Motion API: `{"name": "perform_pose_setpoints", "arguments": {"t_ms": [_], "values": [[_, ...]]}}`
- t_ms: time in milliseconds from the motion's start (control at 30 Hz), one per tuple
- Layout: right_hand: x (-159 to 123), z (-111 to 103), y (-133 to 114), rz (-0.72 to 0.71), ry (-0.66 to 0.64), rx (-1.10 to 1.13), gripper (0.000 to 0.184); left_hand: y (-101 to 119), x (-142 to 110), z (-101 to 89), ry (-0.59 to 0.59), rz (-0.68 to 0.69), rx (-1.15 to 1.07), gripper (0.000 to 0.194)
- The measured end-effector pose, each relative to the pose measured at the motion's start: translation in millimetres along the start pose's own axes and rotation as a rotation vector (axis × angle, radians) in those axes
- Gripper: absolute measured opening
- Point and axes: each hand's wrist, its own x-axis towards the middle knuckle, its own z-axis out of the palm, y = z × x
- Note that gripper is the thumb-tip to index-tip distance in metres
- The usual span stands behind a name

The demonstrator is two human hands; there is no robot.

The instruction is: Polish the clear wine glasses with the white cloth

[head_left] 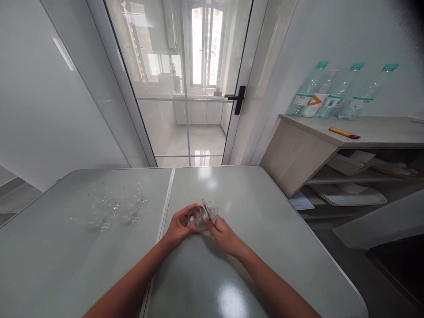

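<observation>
Just right of the table's seam, my left hand (pixel 181 225) is wrapped around a clear glass (pixel 196 219). The glass is tilted, and its exact shape is partly hidden by the fingers. A pale, crumpled cloth (pixel 211 210) is gripped in my right hand (pixel 221 230), pressed against the glass's right side. Both hands are close together, just above the light grey table (pixel 265 265). To their left, several clear stemmed glasses (pixel 114 206) stand grouped on the table; their outlines are faint against its surface.
A glazed door with a black handle (pixel 239 100) stands beyond the table. On the right, a wooden shelf unit (pixel 298 145) holds several clear bottles (pixel 331 99) and a yellow-red packet (pixel 344 133) on top. Trays and papers (pixel 347 194) fill its lower shelves.
</observation>
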Motion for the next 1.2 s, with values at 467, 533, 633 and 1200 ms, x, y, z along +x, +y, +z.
{"name": "perform_pose_setpoints", "arguments": {"t_ms": [467, 533, 633, 1200], "values": [[-0.1, -19.0, 9.0, 0.030, 0.009, -0.340, 0.030, 8.0, 3.8, 3.6, 0.017, 0.002, -0.031, 0.071], [1.7, -19.4, 15.1, -0.001, 0.197, -0.311, 0.026, 8.3, 5.7, 2.3, 0.090, 0.023, -0.054, 0.072], [4.4, -22.5, 24.2, 0.060, 0.566, -0.101, 0.034, 11.0, 7.8, 1.4, 0.226, 0.034, -0.076, 0.072], [9.7, -19.0, 31.4, -0.221, 0.032, -0.964, 0.046, 14.6, 4.9, 6.9, 0.133, 0.008, -0.090, 0.065]]}}
